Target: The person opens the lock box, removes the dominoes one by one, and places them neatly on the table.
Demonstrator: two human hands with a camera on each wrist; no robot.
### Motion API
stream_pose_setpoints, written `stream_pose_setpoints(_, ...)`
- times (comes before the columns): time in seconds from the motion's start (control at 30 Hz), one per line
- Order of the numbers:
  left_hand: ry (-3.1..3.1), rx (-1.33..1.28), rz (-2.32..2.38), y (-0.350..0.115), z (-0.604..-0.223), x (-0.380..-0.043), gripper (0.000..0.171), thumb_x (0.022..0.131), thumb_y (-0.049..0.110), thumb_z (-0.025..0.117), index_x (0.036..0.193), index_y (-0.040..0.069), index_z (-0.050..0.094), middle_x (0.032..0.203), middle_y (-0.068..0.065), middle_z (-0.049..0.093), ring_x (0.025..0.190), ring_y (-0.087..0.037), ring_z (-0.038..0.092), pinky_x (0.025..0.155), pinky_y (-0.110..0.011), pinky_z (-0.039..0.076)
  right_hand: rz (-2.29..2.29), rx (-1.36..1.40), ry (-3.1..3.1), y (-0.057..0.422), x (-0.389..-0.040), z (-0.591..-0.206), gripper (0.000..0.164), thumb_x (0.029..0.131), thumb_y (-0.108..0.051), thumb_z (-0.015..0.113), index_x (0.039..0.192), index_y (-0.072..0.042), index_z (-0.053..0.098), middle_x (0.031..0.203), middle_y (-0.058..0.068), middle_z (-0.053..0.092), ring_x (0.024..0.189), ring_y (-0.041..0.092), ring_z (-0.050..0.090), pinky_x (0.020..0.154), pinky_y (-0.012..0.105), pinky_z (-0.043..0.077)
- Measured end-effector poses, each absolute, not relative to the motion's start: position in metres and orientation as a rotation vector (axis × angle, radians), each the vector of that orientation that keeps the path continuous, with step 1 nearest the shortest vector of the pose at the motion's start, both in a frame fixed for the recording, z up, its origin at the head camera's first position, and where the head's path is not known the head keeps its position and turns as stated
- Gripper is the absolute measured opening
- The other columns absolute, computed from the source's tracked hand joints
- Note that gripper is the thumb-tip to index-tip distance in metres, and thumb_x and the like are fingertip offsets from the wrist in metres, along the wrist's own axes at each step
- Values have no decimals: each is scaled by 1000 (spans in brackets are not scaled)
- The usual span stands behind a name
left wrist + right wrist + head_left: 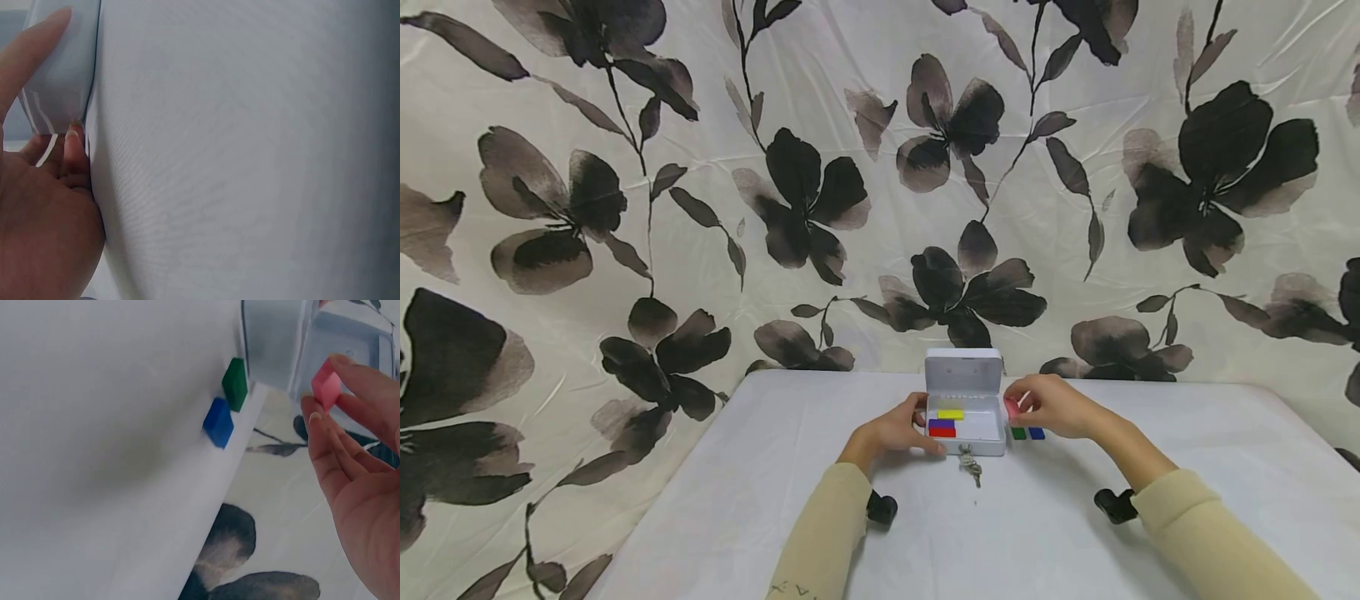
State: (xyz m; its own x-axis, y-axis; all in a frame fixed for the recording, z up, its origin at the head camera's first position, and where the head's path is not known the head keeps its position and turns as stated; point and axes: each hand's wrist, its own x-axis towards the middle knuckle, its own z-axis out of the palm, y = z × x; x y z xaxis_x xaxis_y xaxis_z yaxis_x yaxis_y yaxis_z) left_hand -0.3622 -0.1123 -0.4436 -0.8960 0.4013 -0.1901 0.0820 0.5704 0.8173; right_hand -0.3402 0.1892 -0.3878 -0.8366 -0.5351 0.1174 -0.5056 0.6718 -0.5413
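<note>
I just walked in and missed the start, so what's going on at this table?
A person is handling colored blocks at a small white box whose lid is open. The left hand holds the box's left side, while the right hand pinches a pink block near its right side. A yellow block, a purple block and a red block are inside the box. A green block and a blue block lie on the white tabletop to its right, and keys are at its front.

White table (pixel 985 542) here, with a pale, kinda wrinkly floral cloth (pixel 880 225) hanging right behind it. Big black and grey-brown blooms plus leafy stems all over, and the print carries on past the table's left side too.
</note>
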Motion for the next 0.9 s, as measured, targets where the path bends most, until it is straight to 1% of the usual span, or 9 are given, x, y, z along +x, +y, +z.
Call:
stream_pose_setpoints(0.2, 2432, 369, 1278, -112, -444, -362, 94, 79, 26, 90, 153, 15, 33, 120, -7, 51, 118, -26, 46, 110, -48, 39, -894, -878, 2852, 206, -341, -390, 33, 89, -9, 79, 118, 2, 69, 103, 7, 69, 90, 20, 66, 77, 36, 58)
stream_pose_setpoints(0.53, 2431, 362, 1277, -113, -445, -361, 94, 79, 25, 90, 153, 16, 33, 120, -7, 51, 118, -26, 46, 110, -48, 39, -884, -829, 2859, 226, -342, -400, 34, 88, -9, 80, 117, 4, 69, 102, 8, 70, 87, 20, 65, 78, 38, 57)
stream_pose_setpoints(0.9, 2435, 364, 1275, -112, -446, -362, 95, 79, 26, 90, 154, 15, 32, 121, -7, 51, 118, -25, 46, 110, -48, 40, -855, -849, 2866, 241, -346, -413, 28, 87, -4, 78, 113, 5, 70, 98, 8, 69, 84, 18, 63, 75, 33, 55)
